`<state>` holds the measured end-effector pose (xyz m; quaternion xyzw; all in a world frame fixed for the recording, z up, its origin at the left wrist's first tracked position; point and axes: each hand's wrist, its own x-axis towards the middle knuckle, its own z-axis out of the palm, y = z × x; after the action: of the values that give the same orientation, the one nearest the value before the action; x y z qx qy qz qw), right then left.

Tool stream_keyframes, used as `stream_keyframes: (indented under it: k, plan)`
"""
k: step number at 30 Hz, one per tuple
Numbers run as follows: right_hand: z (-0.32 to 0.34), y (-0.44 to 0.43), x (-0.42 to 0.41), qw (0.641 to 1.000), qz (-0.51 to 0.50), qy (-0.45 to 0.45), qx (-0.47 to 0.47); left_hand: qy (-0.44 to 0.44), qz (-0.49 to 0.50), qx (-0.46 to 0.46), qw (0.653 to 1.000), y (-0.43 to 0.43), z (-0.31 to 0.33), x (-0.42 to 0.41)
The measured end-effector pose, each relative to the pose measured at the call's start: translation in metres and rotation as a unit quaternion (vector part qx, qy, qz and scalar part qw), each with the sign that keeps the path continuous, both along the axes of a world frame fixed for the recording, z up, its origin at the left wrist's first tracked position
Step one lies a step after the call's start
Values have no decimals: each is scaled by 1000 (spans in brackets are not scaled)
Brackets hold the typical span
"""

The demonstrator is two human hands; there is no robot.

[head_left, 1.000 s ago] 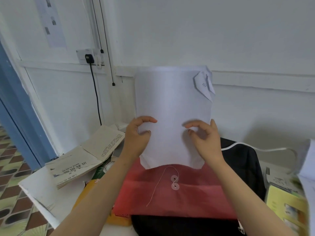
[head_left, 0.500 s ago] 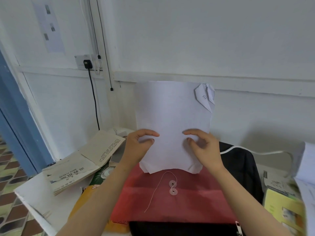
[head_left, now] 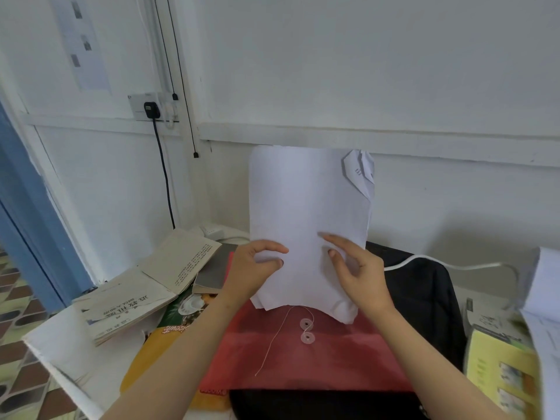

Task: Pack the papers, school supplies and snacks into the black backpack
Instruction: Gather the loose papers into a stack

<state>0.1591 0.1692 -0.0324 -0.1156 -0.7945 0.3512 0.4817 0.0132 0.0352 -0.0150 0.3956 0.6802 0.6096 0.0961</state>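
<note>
Moved since the earlier frame: the papers (head_left: pixel 306 207) sit lower, and the right hand (head_left: pixel 360 274) has loosened from a curled pinch to straighter fingers.

- Papers: white stack, held upright in front of the wall, above the near centre of the worktop (head_left: pixel 60 344). One upper corner is folded over on the right side. The lower edge meets the top of the red folder (head_left: pixel 303 359); whether it enters the folder cannot be told.
- Left hand (head_left: pixel 251 268): thumb and forefinger curled round the stack's left edge, pinching it.
- Right hand: fingers apart and nearly straight, forefinger tip lying on the face of the sheets. Any grip behind the stack is hidden.
- Red folder: translucent, with two white button discs and a loose white string. It lies flat on the black backpack (head_left: pixel 424 292).
- Black backpack: lies on the worktop under the folder, showing to its right and along its near edge.
- White cable (head_left: pixel 439 263): crosses the backpack's far side.
- Orange snack packet (head_left: pixel 157 344): left of the folder, partly under it.
- Green packet (head_left: pixel 178 313): just beyond the orange one, tucked under the open book (head_left: pixel 145 286).
- Open book: yellowed pages, far left of the worktop.
- Yellow booklet (head_left: pixel 497 374): right edge of the worktop.
- Black plug (head_left: pixel 148 109): in the wall socket, upper left.
</note>
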Motion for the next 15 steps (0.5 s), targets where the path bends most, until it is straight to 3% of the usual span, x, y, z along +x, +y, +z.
stream_keyframes:
  k: [8,15]
  plan:
    - [1,-5,6,999,-24,-37,7,-20,16,0,1000,-7,0,3]
    - [28,-17,24,991,43,-6,-129,-78,-11,26,997,-28,19,4]
